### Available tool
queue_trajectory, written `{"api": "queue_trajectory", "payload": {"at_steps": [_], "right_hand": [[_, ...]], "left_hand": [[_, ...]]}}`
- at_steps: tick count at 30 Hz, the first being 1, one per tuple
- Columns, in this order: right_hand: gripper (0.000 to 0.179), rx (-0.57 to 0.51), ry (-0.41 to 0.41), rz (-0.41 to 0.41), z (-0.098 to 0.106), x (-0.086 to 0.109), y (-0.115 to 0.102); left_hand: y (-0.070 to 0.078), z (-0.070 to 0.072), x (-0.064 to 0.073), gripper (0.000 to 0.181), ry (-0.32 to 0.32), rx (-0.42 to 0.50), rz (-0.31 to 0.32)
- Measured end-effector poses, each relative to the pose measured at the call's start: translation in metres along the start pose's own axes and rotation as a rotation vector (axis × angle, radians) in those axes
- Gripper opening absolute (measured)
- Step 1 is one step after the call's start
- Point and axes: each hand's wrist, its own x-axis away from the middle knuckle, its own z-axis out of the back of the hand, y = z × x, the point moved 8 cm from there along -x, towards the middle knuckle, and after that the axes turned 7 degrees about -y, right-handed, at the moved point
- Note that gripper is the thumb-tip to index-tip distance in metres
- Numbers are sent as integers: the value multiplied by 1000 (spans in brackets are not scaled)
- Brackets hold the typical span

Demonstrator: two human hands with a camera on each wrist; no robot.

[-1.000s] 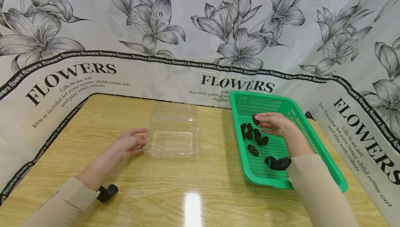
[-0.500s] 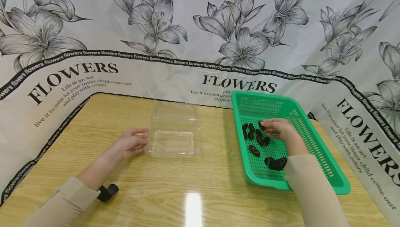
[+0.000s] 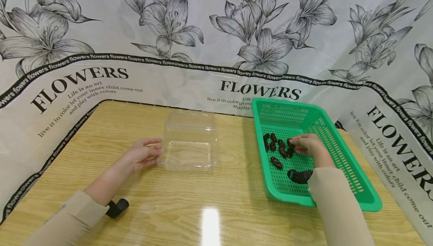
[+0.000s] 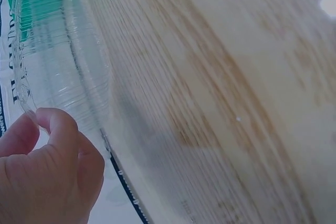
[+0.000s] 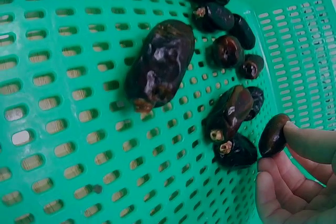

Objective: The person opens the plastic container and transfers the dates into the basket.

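My right hand (image 3: 312, 149) is inside a green perforated basket (image 3: 291, 198), pinching a dark brown date (image 5: 274, 136) between thumb and fingertips. Several more wrinkled dates (image 3: 276, 162) lie on the basket floor, mostly grouped toward its left side. In the right wrist view, one large date (image 5: 161, 66) sits apart from the cluster, and the held date is close beside a pair. On the left, a clear plastic clamshell box (image 3: 190, 128) rests on the table with its lid folded back. My left hand (image 3: 143, 156) pinches the box's left rim between thumb and index finger.
The wooden table (image 3: 162, 208) carries a bright light reflection near its front. A white cloth (image 3: 189, 88) with a flower print and lettering hangs behind and at both sides. Black wrist devices (image 3: 117, 208) show at both sleeves.
My right hand has lowered with the date toward the basket floor, moving right and nearer to me, beside the cluster. The left hand stays at the box's rim.
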Motion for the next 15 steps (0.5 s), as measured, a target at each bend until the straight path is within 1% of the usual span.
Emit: {"api": "queue_trajectory", "payload": {"at_steps": [8, 15], "right_hand": [[31, -15, 16, -8, 1, -3, 3], [35, -29, 17, -5, 0, -1, 1]], "left_hand": [[1, 0, 0, 60, -10, 1, -4], [0, 0, -1, 59, -17, 5, -2]]}}
